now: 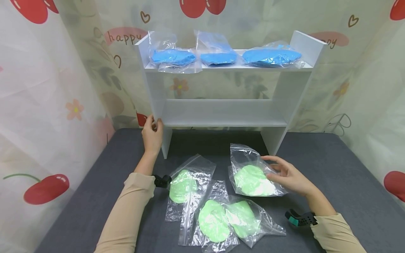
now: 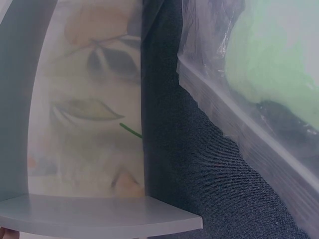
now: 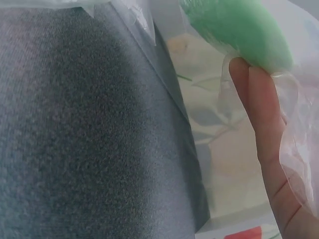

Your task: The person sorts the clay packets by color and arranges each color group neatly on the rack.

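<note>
sleeves [image 1: 118,218] flank green-filled bags [image 1: 213,221] before shelf [image 1: 221,114]

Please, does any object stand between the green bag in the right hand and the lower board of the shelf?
Nothing visible stands between the held green bag and the lower board; blue bags sit above, on the top board.

Small curtained booth: cherry-print drapes [image 1: 41,105] round dark tbl [image 1: 316,158] w/ white shelf unit [image 1: 218,112].

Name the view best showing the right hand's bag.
The head view: nearly the whole bag shows, green contents included, in the right hand. The right wrist view crops it close up; the left wrist view seems to miss it.
</note>
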`<state>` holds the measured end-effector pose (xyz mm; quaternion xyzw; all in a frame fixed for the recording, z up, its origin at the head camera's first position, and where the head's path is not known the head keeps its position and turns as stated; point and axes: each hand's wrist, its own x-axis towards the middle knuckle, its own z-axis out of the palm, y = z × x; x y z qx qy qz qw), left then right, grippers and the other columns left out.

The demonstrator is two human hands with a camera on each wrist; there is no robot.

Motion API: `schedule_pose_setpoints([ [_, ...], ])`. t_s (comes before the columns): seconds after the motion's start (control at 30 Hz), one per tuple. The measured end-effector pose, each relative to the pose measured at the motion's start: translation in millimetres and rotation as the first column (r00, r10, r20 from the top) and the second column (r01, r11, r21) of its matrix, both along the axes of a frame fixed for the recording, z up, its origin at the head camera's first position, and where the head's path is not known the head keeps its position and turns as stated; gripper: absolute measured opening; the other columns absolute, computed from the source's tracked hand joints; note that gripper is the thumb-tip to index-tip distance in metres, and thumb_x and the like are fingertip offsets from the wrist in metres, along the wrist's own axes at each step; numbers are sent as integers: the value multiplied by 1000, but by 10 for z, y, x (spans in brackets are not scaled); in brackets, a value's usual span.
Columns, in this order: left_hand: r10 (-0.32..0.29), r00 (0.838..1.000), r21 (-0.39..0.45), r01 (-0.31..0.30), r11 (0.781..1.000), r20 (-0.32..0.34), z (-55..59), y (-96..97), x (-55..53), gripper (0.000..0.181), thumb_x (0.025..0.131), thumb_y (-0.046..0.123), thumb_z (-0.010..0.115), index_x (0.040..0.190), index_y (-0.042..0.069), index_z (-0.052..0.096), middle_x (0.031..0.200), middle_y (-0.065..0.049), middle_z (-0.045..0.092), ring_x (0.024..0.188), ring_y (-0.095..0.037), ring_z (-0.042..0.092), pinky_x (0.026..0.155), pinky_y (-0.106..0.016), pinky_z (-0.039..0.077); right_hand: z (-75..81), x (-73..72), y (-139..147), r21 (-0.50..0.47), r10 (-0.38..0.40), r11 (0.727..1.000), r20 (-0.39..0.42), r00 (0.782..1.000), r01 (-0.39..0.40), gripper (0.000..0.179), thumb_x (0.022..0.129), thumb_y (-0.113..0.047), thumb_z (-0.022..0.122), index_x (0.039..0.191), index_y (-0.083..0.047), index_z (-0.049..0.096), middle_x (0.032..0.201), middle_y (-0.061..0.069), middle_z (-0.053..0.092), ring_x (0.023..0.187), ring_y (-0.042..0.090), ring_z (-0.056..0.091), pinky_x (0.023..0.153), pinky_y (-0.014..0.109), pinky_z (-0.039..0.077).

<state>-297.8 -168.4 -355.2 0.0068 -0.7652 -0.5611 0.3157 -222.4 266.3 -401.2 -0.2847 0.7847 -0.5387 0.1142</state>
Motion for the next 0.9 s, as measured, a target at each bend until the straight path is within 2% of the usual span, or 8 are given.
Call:
schedule_pose_setpoints([
  [0.03,-1,1000,0,1,1000,1,1,0,1,32,96,18,48,124,5,55,124,-17,59,108,-32,62,84,-45,50,5,1,-5,1,-3,1000,0,1000,3,55,94,-3,51,144,-7,29,135,6,36,69,2,59,66,27,51],
  [0.17,-10,1000,6,10,1000,-4,0,0,2,32,97,18,48,125,5,54,125,-18,58,109,-33,61,85,-46,50,19,5,-28,11,-21,1000,-22,1000,21,56,94,-4,51,146,-8,28,138,-2,35,84,-2,57,66,26,49],
  [0.27,-12,1000,4,12,1000,-5,-2,-2,3,32,97,18,48,125,5,54,125,-18,58,109,-33,61,85,-46,50,35,13,-49,11,-36,999,-35,999,37,57,94,-4,51,146,-8,28,141,9,33,102,-2,54,71,26,49],
  [0.43,-11,1000,2,11,1000,-7,-4,-3,3,32,97,18,48,125,5,54,124,-18,58,108,-32,61,85,-46,50,71,32,-83,20,-60,998,-35,998,61,58,94,-7,52,146,-10,27,147,26,22,117,-2,45,80,23,49],
  [0.5,-11,1000,1,11,1000,-9,-4,-3,2,33,96,18,48,125,5,54,124,-19,58,108,-32,62,85,-46,50,82,41,-92,26,-74,997,-36,997,75,57,94,-8,52,146,-10,28,149,22,20,128,9,38,83,23,48],
  [0.67,-11,1000,-2,11,1000,-12,-5,-3,2,33,96,18,48,126,4,54,123,-19,58,108,-33,62,85,-46,50,93,56,-106,24,-99,995,-74,992,101,50,94,-9,52,141,-7,35,148,-8,25,134,46,21,82,20,46],
  [0.73,-13,1000,-2,13,1000,-14,-5,-2,4,33,96,17,48,126,4,54,123,-19,58,108,-33,62,85,-46,50,96,57,-109,10,-98,995,-90,991,99,48,94,-7,52,140,-6,37,144,-17,27,133,50,18,76,21,47],
  [0.9,-17,1000,-3,17,1000,-20,-2,0,12,33,96,17,48,125,3,54,122,-20,58,107,-34,62,85,-46,50,113,67,-116,-22,-92,996,-113,989,90,47,94,-4,51,139,-4,37,144,-14,28,133,54,14,69,22,46],
])
